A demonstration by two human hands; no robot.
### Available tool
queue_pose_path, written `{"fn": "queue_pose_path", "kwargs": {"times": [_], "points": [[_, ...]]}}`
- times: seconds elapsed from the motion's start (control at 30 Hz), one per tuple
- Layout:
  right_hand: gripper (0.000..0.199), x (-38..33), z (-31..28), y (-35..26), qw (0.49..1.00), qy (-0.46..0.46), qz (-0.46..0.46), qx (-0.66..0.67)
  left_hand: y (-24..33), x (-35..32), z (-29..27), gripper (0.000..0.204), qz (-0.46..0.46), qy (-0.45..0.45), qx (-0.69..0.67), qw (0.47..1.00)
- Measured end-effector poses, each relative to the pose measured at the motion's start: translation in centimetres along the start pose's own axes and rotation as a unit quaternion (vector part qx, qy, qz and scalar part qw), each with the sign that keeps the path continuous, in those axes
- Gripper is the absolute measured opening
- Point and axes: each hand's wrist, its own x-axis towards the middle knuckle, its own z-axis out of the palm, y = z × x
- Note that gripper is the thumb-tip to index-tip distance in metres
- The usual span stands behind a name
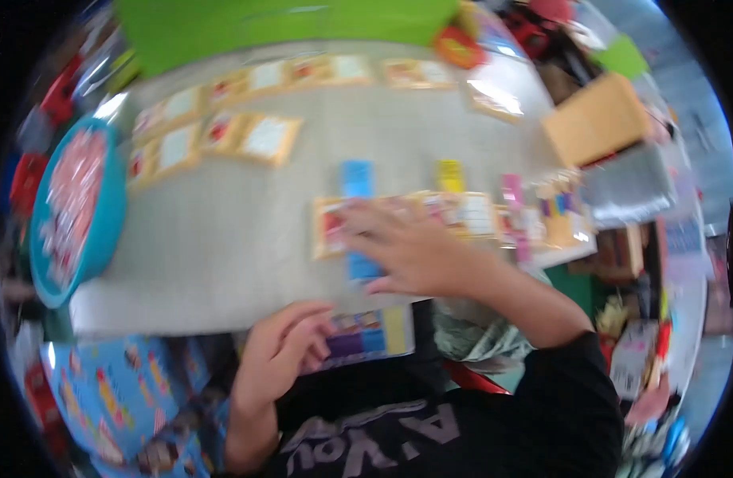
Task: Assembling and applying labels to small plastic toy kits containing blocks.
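Note:
My right hand [410, 247] lies flat with spread fingers on a row of yellow-edged picture cards [470, 213] on the grey table [223, 239]. It also covers part of a blue strip [356, 179] that runs toward me. My left hand [280, 350] is at the table's near edge, its fingers curled on a card with purple, blue and yellow panels [374, 334]. The picture is blurred by motion.
More yellow-edged cards [255, 137] lie in rows across the far side of the table. A round teal tray [72, 211] stands at the left, a green sheet [287, 24] at the back, a tan box [597, 119] at the right. Clutter surrounds the table.

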Motion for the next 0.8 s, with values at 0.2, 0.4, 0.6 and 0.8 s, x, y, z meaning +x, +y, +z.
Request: {"fn": "queue_pose_path", "kwargs": {"times": [0.2,0.4,0.6,0.8], "points": [[0.069,-0.4,1.8,0.8,0.993,0.105,-0.046,0.028,0.8,-0.2,0.8,0.033,0.053,0.070,0.062,0.994],[0.064,-1.7,1.8,1.2,0.991,0.127,-0.034,0.002,0.7,1.0,0.4,0.031,0.128,0.106,0.147,0.975],[0.062,-1.5,1.6,1.0,0.992,0.119,-0.029,-0.001,1.2,1.5,-1.2,0.028,0.155,0.147,0.167,0.963],[0.065,-1.2,0.9,0.5,0.997,0.069,0.007,-0.030,1.3,2.8,-3.7,0.029,0.208,0.177,0.200,0.941]]}}
